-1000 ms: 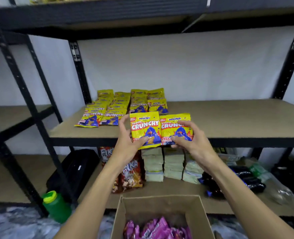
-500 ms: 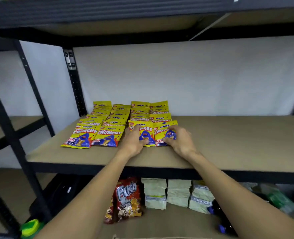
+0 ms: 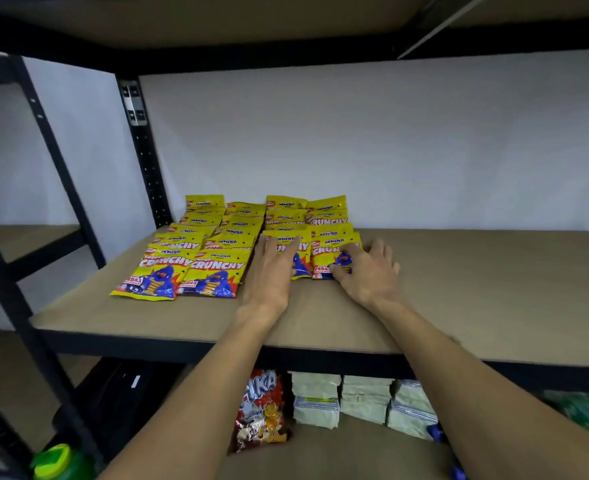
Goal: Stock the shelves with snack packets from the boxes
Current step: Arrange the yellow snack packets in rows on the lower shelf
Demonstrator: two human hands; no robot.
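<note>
Down at the bottom edge, closest to the camera, a green bottle cap pokes in at the lower left. The lower shelf has a red snack bag standing up, and just to its right are stacks of pale green packs. Can't really make out the blue stuff further right.

Both bare forearms reach up over the black front edge of the middle shelf. Left hand lies flat, fingers straight and slightly spread, pressing down on the left packet, which sits flat on the board at the front of the third column. Right hand is just beside it with its fingers curled: the thumb is at the near edge and the fingertips are on top of the right packet, so it's pinching that one. That packet is at the front of the fourth column, touching the left packet along its side. Both lie on the board, overlapping the ones behind them.

To the left, the other yellow Crunchy packets run in two more overlapping columns, whose front ends sit closer to the shelf edge. All four columns go back toward the white wall. A black upright post stands at the back left corner, and the underside of the upper shelf caps the view.
</note>
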